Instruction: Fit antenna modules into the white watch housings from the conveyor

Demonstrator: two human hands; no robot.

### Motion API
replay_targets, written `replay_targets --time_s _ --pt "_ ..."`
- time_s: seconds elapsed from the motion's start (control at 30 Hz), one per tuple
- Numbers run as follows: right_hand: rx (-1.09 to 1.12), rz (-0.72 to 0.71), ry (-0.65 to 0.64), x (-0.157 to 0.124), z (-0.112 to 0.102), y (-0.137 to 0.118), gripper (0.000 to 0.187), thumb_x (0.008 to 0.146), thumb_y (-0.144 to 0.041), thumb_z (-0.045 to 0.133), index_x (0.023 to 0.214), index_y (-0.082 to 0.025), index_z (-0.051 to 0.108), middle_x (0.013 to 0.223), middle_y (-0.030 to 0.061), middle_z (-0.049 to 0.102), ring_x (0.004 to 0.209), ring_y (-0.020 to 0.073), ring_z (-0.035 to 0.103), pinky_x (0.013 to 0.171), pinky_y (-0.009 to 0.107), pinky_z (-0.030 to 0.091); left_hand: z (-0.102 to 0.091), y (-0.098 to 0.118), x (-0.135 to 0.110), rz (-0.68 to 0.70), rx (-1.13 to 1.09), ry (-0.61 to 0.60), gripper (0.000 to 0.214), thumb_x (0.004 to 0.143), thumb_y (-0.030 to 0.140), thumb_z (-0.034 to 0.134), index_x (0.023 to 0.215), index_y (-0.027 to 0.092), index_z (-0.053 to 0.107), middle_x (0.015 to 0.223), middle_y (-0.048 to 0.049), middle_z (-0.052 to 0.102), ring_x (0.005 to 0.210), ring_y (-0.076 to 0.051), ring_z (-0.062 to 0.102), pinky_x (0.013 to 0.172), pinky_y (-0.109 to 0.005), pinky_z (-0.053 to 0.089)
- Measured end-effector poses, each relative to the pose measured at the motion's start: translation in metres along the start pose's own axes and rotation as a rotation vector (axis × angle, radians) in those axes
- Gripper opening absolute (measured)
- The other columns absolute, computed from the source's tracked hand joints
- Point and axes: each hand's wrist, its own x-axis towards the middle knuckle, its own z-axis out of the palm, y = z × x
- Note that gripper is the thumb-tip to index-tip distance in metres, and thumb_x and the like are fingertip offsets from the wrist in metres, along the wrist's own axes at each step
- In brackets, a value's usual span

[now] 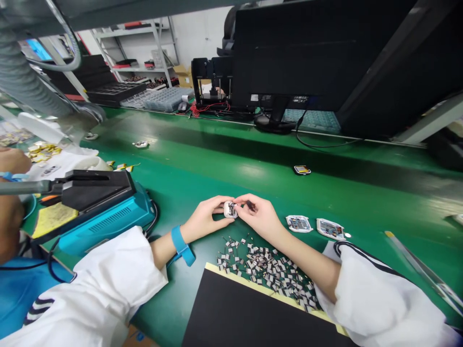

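Observation:
My left hand [207, 216] is closed around a small white housing [230, 209] with a dark part in its middle, held just above the green bench. My right hand [258, 215] meets it from the right, fingertips pinched at the housing's edge; what they pinch is too small to name. A blue wrist strap [182, 246] sits on my left wrist. Below the hands lies a heap of several tiny grey and black components [265, 268]. Two more white housings [299, 223] [330, 229] lie flat to the right of my right hand.
A black mat with a yellow edge [249, 313] lies at the near edge. A teal and black machine [104, 205] stands left. Another person's arm [10, 212] shows at far left. A small device [302, 169] lies mid-belt. A dark monitor [318, 53] stands behind.

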Motion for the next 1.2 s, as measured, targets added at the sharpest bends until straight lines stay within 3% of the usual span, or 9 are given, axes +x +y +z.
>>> replay_targets --time_s 0.2,0.3,0.4,0.7,0.9,1.1,1.2 --pt "-0.562 -0.455 -0.033 -0.003 -0.008 -0.002 0.017 0.082 -0.019 0.042 0.083 -0.016 0.059 0.080 0.0053 0.062 0.070 0.0130 0.054 0.065 0.025 0.042 0.003 0.001 -0.001 -0.129 -0.101 -0.004 0.038 0.068 0.023 0.064 0.099 0.017 0.043 0.097 -0.0052 0.055 0.088 -0.015 0.059 0.082 -0.029 0.050" --pt "-0.778 -0.569 -0.033 -0.003 -0.009 -0.002 0.021 0.084 -0.021 0.039 0.078 -0.016 0.058 0.076 0.0057 0.061 0.072 0.0147 0.054 0.066 0.027 0.041 0.004 0.003 -0.001 -0.135 -0.130 -0.017 0.038 0.067 0.022 0.065 0.097 0.017 0.043 0.096 -0.0042 0.056 0.088 -0.014 0.058 0.084 -0.030 0.049" --pt "-0.861 -0.634 -0.013 -0.004 -0.010 -0.001 0.021 0.084 -0.020 0.040 0.073 -0.015 0.057 0.073 0.0051 0.060 0.069 0.0144 0.052 0.064 0.027 0.040 0.004 0.004 -0.002 -0.156 -0.194 -0.034 0.036 0.066 0.020 0.065 0.096 0.016 0.044 0.094 -0.0039 0.057 0.087 -0.014 0.059 0.084 -0.030 0.048" --pt "-0.648 -0.590 0.015 -0.007 -0.008 0.001 0.020 0.083 -0.023 0.044 0.071 -0.015 0.057 0.072 0.0044 0.060 0.068 0.0127 0.052 0.065 0.026 0.042 0.004 0.004 -0.001 -0.230 -0.389 -0.111 0.037 0.063 0.017 0.069 0.093 0.014 0.047 0.089 -0.0025 0.058 0.086 -0.014 0.059 0.086 -0.033 0.046" --pt "-0.311 -0.438 0.056 -0.004 -0.006 0.000 0.010 0.080 -0.020 0.050 0.077 -0.018 0.060 0.076 0.0021 0.063 0.070 0.0106 0.057 0.065 0.022 0.046 0.003 0.005 0.000 -0.226 -0.378 -0.035 0.039 0.061 0.017 0.071 0.094 0.013 0.052 0.092 -0.0029 0.057 0.089 -0.014 0.057 0.089 -0.033 0.045" --pt "-0.588 -0.562 -0.036 -0.003 -0.013 0.001 0.024 0.081 -0.009 0.041 0.095 -0.015 0.059 0.084 0.0057 0.065 0.075 0.0159 0.058 0.067 0.029 0.047 0.004 0.004 0.000 -0.132 -0.234 0.062 0.033 0.063 0.021 0.070 0.091 0.015 0.055 0.095 -0.0038 0.051 0.090 -0.015 0.055 0.085 -0.033 0.049" --pt "-0.741 -0.584 -0.029 -0.003 -0.014 -0.002 0.019 0.082 -0.015 0.042 0.089 -0.014 0.060 0.079 0.0066 0.064 0.071 0.0166 0.056 0.066 0.030 0.045 0.007 0.003 0.000 -0.106 -0.196 0.090 0.032 0.063 0.020 0.069 0.092 0.016 0.055 0.094 -0.0034 0.049 0.091 -0.015 0.053 0.085 -0.033 0.050"
